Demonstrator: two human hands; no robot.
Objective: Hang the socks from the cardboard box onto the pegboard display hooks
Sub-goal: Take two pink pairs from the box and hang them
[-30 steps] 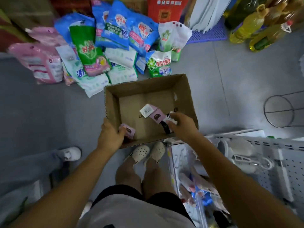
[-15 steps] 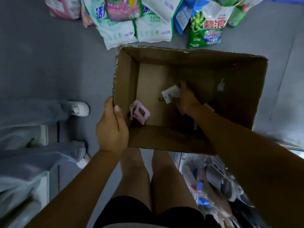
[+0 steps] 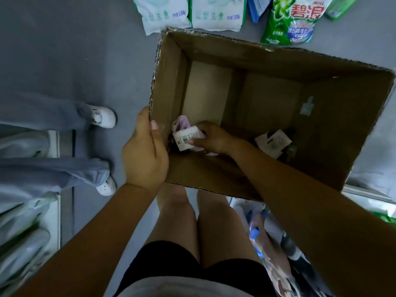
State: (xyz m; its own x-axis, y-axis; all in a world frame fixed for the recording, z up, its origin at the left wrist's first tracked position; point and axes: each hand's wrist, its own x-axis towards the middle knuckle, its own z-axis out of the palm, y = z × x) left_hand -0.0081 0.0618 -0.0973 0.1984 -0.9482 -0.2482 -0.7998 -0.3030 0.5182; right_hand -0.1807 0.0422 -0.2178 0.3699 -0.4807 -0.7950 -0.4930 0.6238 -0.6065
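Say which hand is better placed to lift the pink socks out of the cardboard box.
Right. The right hand is inside the cardboard box, its grip on the pink socks; the left hand holds the box's wall.

The person wears black shorts [image 3: 171,260] and a light grey cloth top [image 3: 182,288] (only its bottom edge shows). The arms [image 3: 102,239] and legs [image 3: 177,211] are bare.

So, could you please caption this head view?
Left hand holds the cardboard box while right hand grips pink socks inside.
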